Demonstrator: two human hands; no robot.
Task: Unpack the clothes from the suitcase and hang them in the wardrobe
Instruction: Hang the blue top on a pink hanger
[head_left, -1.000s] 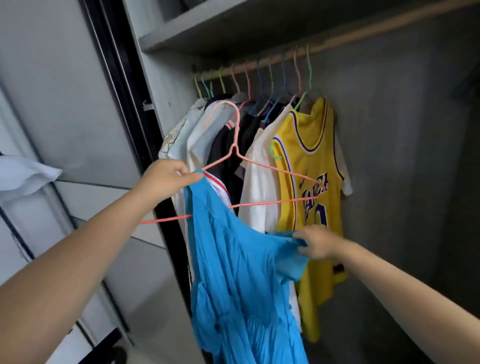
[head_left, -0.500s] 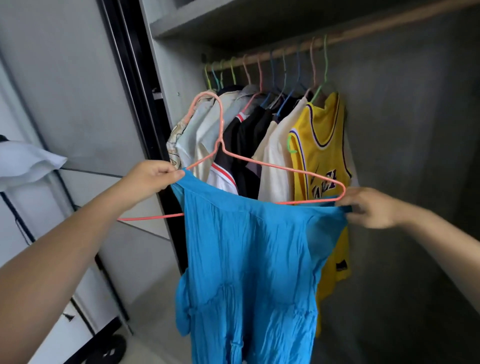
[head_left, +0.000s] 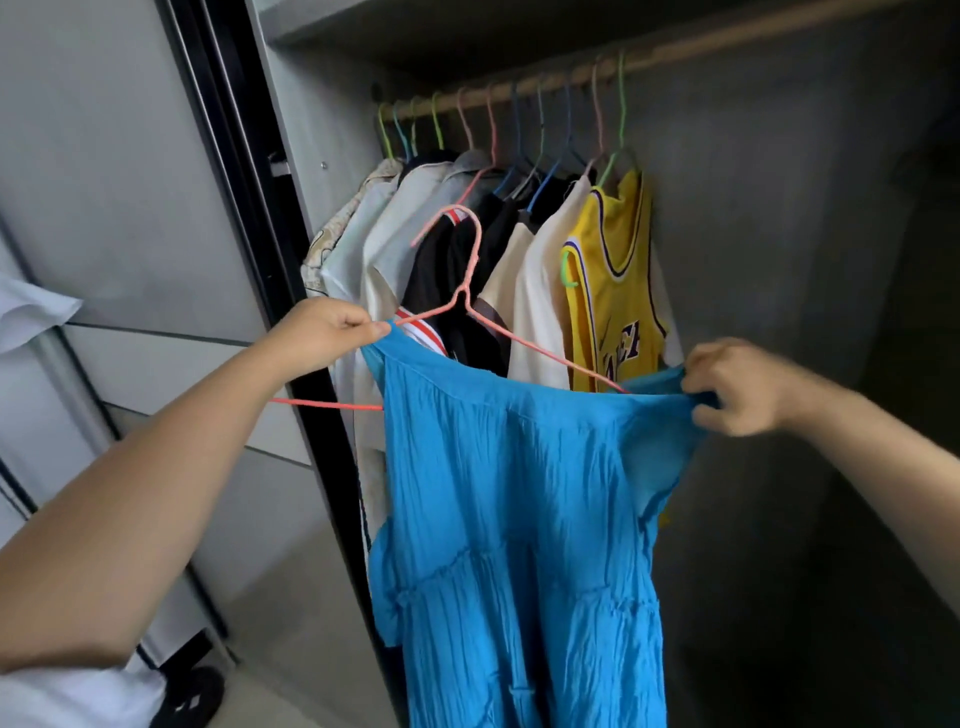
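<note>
A bright blue pleated dress (head_left: 519, 493) hangs spread out in front of the open wardrobe. My left hand (head_left: 324, 330) pinches its left top corner together with a pink wire hanger (head_left: 470, 270), whose hook points up and whose right arm runs down into the dress top. My right hand (head_left: 737, 387) grips the dress's right top corner. The hanger's left end sticks out behind my left forearm. The suitcase is out of view.
A wooden rail (head_left: 545, 85) carries several hung garments, ending with a yellow basketball jersey (head_left: 613, 291) on a green hanger. Right of the jersey the rail and dark wardrobe interior (head_left: 805, 234) are free. A grey sliding door (head_left: 114, 182) stands at left.
My right hand pulled the dress's right corner up and rightward, stretching the top wide over the hanger's right arm. The hanger tilted, its hook swinging right. The view shifted right.
</note>
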